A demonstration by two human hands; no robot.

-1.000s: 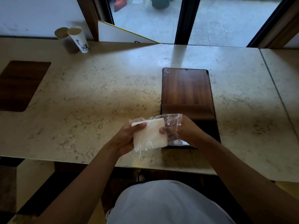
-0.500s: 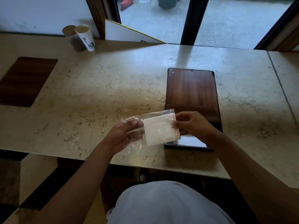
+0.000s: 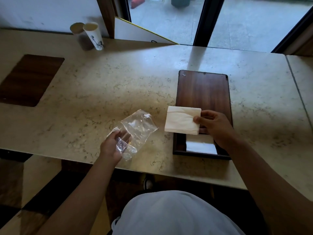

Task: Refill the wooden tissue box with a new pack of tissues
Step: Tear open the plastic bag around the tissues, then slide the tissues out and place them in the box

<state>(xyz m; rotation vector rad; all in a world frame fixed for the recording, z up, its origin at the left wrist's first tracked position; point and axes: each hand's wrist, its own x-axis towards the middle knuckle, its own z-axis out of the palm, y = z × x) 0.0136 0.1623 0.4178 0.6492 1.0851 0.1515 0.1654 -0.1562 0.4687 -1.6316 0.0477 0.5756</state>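
Observation:
The dark wooden tissue box (image 3: 202, 92) lies flat on the marble table, its near end open and showing some white tissues (image 3: 200, 145) inside. My right hand (image 3: 214, 127) pinches a white stack of tissues (image 3: 182, 120) by its right edge, just above the box's open end and its left wall. To the left, my left hand (image 3: 112, 145) holds the empty clear plastic wrapper (image 3: 135, 131) over the table, apart from the stack.
A marble table (image 3: 101, 92) with a dark wooden inlay (image 3: 28, 79) at the left. Two paper cups (image 3: 89, 36) stand at the far edge next to a white board (image 3: 137, 33). A seam (image 3: 298, 92) splits the table at the right.
The tissue stack has come fully out of the plastic wrapper. My right hand carried it right over the box, while my left hand drew the empty wrapper away to the left.

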